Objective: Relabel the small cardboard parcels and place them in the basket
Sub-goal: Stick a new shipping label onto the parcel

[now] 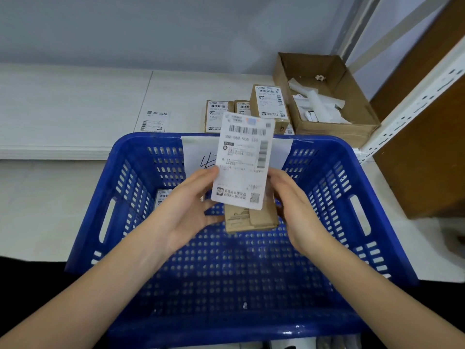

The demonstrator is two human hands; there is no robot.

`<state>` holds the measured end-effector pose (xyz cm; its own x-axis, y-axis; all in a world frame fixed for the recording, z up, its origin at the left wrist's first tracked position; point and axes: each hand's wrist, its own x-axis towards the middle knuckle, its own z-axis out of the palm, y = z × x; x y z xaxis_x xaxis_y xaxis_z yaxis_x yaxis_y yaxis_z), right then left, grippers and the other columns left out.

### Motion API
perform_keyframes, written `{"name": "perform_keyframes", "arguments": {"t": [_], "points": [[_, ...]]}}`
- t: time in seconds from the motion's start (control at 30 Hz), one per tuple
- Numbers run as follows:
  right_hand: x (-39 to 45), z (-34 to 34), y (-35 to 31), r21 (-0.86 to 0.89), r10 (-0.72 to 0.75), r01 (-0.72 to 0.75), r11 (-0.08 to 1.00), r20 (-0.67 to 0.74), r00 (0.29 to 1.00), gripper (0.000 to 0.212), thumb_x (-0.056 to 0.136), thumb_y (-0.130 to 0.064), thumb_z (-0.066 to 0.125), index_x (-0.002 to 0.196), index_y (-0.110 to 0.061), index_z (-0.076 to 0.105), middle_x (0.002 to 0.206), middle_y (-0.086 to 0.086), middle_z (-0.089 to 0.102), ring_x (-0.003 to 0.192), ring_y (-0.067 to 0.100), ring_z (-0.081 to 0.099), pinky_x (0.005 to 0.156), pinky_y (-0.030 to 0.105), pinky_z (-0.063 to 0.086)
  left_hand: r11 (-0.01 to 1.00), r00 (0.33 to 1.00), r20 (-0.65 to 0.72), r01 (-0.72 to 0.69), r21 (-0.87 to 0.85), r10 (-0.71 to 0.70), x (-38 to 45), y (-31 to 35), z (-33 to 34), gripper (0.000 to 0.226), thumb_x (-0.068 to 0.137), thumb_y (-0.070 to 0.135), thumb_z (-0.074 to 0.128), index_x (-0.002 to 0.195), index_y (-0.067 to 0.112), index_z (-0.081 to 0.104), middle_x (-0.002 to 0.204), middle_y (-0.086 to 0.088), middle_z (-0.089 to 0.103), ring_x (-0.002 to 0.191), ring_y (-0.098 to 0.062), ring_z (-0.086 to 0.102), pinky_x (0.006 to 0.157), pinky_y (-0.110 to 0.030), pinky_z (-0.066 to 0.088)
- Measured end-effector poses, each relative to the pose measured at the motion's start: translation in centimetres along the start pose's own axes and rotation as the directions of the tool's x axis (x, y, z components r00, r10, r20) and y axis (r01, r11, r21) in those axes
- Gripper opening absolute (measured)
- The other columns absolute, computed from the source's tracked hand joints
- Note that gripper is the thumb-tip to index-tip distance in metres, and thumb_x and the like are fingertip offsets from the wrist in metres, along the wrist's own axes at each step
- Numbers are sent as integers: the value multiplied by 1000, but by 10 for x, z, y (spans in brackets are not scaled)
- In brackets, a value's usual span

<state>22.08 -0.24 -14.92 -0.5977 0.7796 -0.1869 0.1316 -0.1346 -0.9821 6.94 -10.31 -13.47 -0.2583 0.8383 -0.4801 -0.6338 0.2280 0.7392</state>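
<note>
Held above the blue basket: small parcel, gripped by right hand fingers. Shipping label pinched by left hand, upright, touching parcel top

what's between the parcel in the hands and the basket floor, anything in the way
Nothing visible blocks it. The small cardboard parcel, with the label over it, is held by the left hand and right hand already above the blue basket. One labelled parcel lies at the far left, clear of the bare floor below.
</note>
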Motion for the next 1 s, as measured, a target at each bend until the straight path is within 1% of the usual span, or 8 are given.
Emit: {"name": "perform_keyframes", "arguments": {"t": [0.07,0.17,0.33,0.5,0.63,0.8,0.9,1.0], "points": [[3,-1,-3,64,67,-67,996,-2,998,31,103,-28,35,108,-32,66,106,-23,66,109,0,59,101,37,44,1000,1000,-4,8,19,-8,0,-1,-1,41,78,35,64,112,15,57,122,-12,64,109,-27,63,89,-52,52],[1,-1,-6,123,88,-87,989,-8,996,27,100,-30,42,101,-27,69,100,-21,68,104,2,62,98,36,46,1000,999,-45,6,20,-5,0,-2,-2,35,75,34,66,102,13,58,123,-17,63,115,-34,60,88,-52,53],[-7,-1,-8,136,-27,25,990,8,1000,13,91,-8,55,79,-7,59,122,-10,63,99,0,64,77,20,53,999,997,-79,5,43,-2,-2,-2,-1,47,73,33,69,112,10,57,123,-20,63,116,-37,59,91,-51,53],[-6,-2,-6,127,-48,49,991,-13,999,14,89,-4,58,76,-4,61,129,-11,58,119,5,56,101,32,48,999,994,-113,-5,44,10,-4,-3,2,44,70,31,70,105,6,63,111,-15,70,111,-34,63,91,-48,53],[-5,-4,-3,96,-66,67,993,-14,998,12,90,-4,57,80,0,61,132,-8,57,125,7,52,103,34,46,999,993,-118,-12,42,17,-6,-5,7,48,68,25,70,108,0,68,106,-10,73,109,-30,64,95,-48,51],[-4,-9,-6,132,-78,75,988,23,997,13,89,-3,56,77,-4,60,111,-22,67,131,10,45,103,33,46,998,992,-116,-42,42,46,-7,-2,9,19,66,25,69,79,15,80,101,-3,74,99,-19,68,88,-42,54],[-3,-11,-9,154,-68,62,986,38,997,14,88,-3,57,74,-5,60,109,-25,67,132,14,45,101,34,46,995,991,-104,-75,60,81,-8,-4,10,28,66,23,70,88,8,77,107,0,73,98,-15,69,82,-38,55],[-3,-10,-10,147,-55,50,988,35,998,19,88,0,57,70,-5,59,120,-13,65,130,12,48,100,32,48,992,988,-106,-103,76,111,-9,-6,11,51,65,24,71,105,-8,68,116,1,70,105,-17,67,77,-35,56]]}}
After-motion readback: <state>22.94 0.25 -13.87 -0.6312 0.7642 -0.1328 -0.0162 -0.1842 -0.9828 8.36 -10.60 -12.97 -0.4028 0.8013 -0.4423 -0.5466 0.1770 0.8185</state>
